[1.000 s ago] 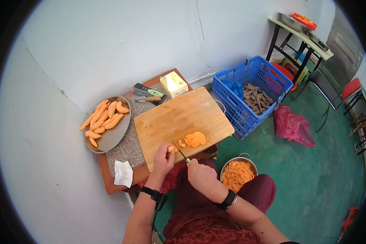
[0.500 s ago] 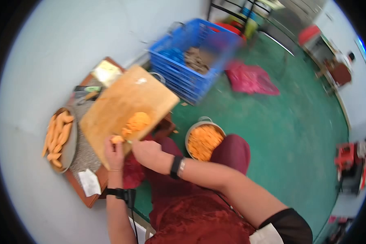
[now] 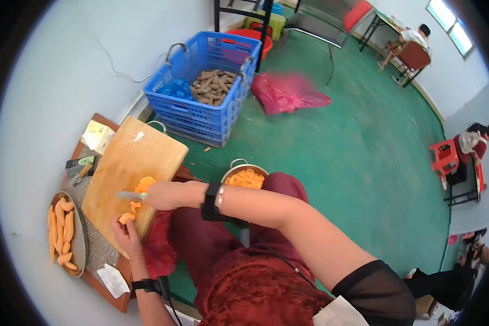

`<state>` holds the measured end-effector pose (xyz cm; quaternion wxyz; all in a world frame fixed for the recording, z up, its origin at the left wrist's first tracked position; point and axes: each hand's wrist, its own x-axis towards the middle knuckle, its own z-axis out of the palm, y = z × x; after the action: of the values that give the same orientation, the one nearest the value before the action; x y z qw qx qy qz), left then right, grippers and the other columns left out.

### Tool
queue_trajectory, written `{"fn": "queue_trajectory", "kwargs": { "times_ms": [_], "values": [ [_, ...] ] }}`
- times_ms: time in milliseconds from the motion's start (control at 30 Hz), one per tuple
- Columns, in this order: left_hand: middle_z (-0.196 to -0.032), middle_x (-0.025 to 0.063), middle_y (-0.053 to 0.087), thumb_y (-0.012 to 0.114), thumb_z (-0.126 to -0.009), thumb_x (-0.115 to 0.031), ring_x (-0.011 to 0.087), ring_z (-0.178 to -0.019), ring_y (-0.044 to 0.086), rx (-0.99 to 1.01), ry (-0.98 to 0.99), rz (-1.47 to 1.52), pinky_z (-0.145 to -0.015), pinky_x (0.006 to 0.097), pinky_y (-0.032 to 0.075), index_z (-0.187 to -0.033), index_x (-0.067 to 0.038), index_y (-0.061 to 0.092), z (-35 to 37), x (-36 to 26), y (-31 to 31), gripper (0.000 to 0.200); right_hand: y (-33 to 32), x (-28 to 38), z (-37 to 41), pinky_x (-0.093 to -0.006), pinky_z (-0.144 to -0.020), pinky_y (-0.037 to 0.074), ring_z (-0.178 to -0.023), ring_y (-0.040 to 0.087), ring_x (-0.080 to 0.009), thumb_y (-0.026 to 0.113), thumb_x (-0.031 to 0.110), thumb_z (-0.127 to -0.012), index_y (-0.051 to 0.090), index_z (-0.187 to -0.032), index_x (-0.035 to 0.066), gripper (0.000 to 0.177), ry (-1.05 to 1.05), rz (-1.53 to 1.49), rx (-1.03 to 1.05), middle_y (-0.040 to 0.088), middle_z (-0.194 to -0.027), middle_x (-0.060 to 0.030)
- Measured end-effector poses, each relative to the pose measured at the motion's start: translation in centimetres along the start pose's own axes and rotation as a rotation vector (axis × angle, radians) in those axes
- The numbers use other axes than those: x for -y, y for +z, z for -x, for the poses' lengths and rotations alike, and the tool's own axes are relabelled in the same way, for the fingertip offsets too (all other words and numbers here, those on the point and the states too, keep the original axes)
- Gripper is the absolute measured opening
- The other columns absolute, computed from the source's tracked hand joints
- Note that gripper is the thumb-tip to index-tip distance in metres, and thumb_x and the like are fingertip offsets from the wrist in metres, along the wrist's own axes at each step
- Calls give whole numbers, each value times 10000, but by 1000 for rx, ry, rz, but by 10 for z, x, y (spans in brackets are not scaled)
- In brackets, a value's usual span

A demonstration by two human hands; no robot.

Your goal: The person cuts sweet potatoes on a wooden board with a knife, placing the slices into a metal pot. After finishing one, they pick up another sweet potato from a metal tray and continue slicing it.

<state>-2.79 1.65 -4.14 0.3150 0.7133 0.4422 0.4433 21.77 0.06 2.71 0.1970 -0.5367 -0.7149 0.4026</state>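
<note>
Right hand (image 3: 162, 195): closed tight around the handle of a knife (image 3: 128, 194), blade out flat over the cutting board (image 3: 126, 163)
Left hand (image 3: 126, 234): curled narrow, pinching an orange piece (image 3: 126, 218) at the near edge of the board
Cut slices (image 3: 144, 183): small heap on the board, just beside the blade
Pot (image 3: 228, 173): on the floor by the knee, full of orange slices
Tray (image 3: 80, 234): on the table (image 3: 100, 252), holding peeled orange wedges
Crate (image 3: 190, 122): blue, holding brown tubers and a blue bag
Hard to make out: knife handle mostly hidden in the fist; small items at the table's far end unclear
</note>
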Motion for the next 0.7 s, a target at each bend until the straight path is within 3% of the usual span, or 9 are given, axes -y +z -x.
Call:
{"fn": "queue_trajectory", "kwargs": {
  "times_ms": [67, 133, 200, 267, 333, 533, 600, 700],
  "values": [
    [-996, 61, 524, 549, -953, -130, 133, -898, 530, -32, -3, 19, -815, 269, 450, -1134, -12, 486, 1, 9, -1, 225, 10, -11, -4, -493, -743, 475, -815, 628, -413, 415, 279, -948, 631, -891, -41, 391, -98, 49, -89, 650, -843, -253],
    [-968, 66, 559, 558, -945, -109, 137, -853, 565, -32, -18, -5, -775, 266, 474, -1126, -8, 491, 3, -1, 0, 218, 21, -19, 4, -449, -655, 496, -701, 639, -356, 416, 308, -970, 583, -925, -25, 375, -127, 90, -219, 639, -758, -212],
    [-882, 29, 528, 597, -912, -114, 109, -740, 511, -59, -79, -125, -645, 249, 441, -1090, -30, 525, 2, -20, 0, 210, 1, 23, 40, -373, -550, 496, -580, 624, -260, 432, 315, -985, 532, -968, 1, 331, 165, -340, -212, 616, -685, -146],
    [-841, 10, 539, 606, -909, -138, 86, -714, 512, -81, 11, -124, -634, 228, 435, -1082, -43, 537, 0, -19, 3, 210, 13, 26, 47, -456, -534, 500, -585, 622, -380, 447, 227, -980, 505, -967, 16, 220, 186, -439, -248, 616, -687, -240],
    [-896, 11, 579, 613, -890, -87, 63, -712, 525, -69, -22, -141, -616, 204, 445, -1105, -37, 560, 2, -11, 2, 227, 45, 8, 44, -493, -556, 484, -626, 611, -424, 479, 205, -966, 498, -950, 15, 191, 27, -297, -409, 612, -710, -258],
    [-836, -5, 551, 627, -806, 22, 29, -609, 467, -96, 66, -132, -523, 181, 387, -1020, -22, 593, -1, -24, 5, 221, 67, 21, 59, -524, -625, 480, -734, 614, -441, 484, 196, -968, 516, -1029, 19, 190, 3, -179, -482, 620, -760, -262],
    [-813, -9, 536, 632, -794, 24, 21, -582, 444, -95, 67, -135, -500, 182, 365, -993, -19, 594, -1, -29, 5, 207, 66, 28, 63, -483, -652, 489, -790, 619, -436, 492, 179, -969, 528, -1090, 7, 213, 44, -189, -480, 631, -823, -259],
    [-809, 57, 576, 657, -771, -16, 104, -534, 507, -98, 25, -126, -493, 232, 425, -946, -26, 590, -2, -32, 6, 188, 69, 30, 64, -467, -676, 495, -826, 619, -437, 491, 160, -971, 530, -1131, -2, 231, 50, -191, -510, 634, -867, -264]
  ]
}}
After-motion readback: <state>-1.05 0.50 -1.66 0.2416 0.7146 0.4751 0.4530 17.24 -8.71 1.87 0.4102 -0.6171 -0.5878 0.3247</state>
